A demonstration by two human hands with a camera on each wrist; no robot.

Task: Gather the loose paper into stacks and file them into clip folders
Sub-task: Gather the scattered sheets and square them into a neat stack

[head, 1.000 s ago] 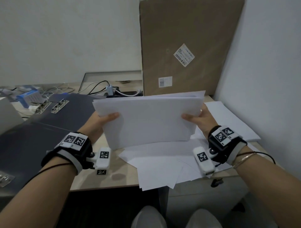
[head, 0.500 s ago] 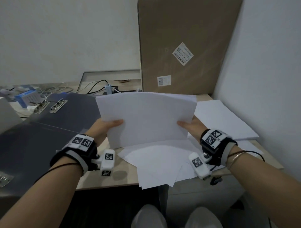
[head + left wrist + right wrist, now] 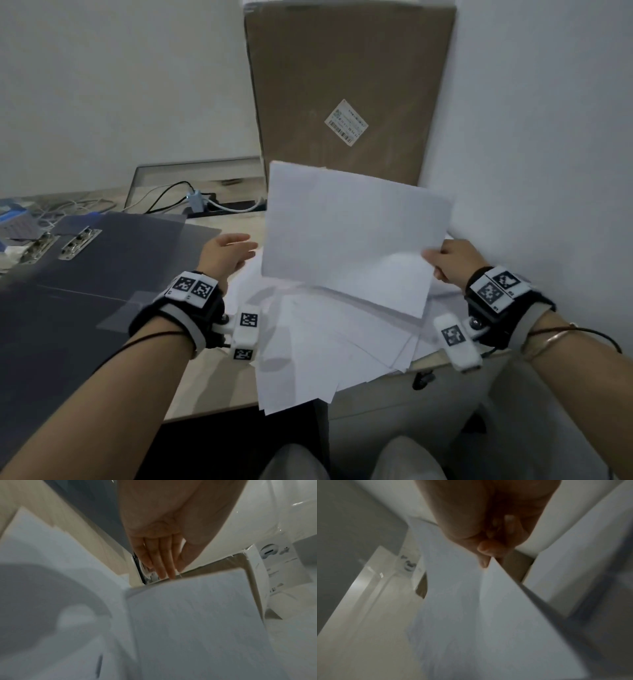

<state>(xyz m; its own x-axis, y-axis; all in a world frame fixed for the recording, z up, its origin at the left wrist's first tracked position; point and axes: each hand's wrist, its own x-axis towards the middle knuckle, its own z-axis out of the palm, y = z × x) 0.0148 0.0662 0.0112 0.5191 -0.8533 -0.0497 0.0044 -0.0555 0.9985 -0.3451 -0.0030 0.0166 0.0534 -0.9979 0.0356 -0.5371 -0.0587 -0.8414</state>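
A stack of white paper (image 3: 349,236) stands tilted on edge above the desk, held at its right side by my right hand (image 3: 448,260), which pinches it between thumb and fingers (image 3: 488,550). The same stack (image 3: 462,601) fills the right wrist view. My left hand (image 3: 229,253) is off the stack, just left of it, fingers (image 3: 163,563) straight and together, holding nothing. Loose white sheets (image 3: 325,346) lie fanned on the desk beneath the stack. Dark grey clip folders (image 3: 102,274) lie open at the left, their metal clips (image 3: 78,243) at the far end.
A tall cardboard box (image 3: 346,89) leans against the wall behind the paper. Cables and a power strip (image 3: 205,205) lie at the back of the desk. A white wall is close on the right. The desk's front edge (image 3: 212,407) runs below the loose sheets.
My left hand has let go of the stack and moved a little left. The stack, now held by the right hand alone, has swung up and to the right.
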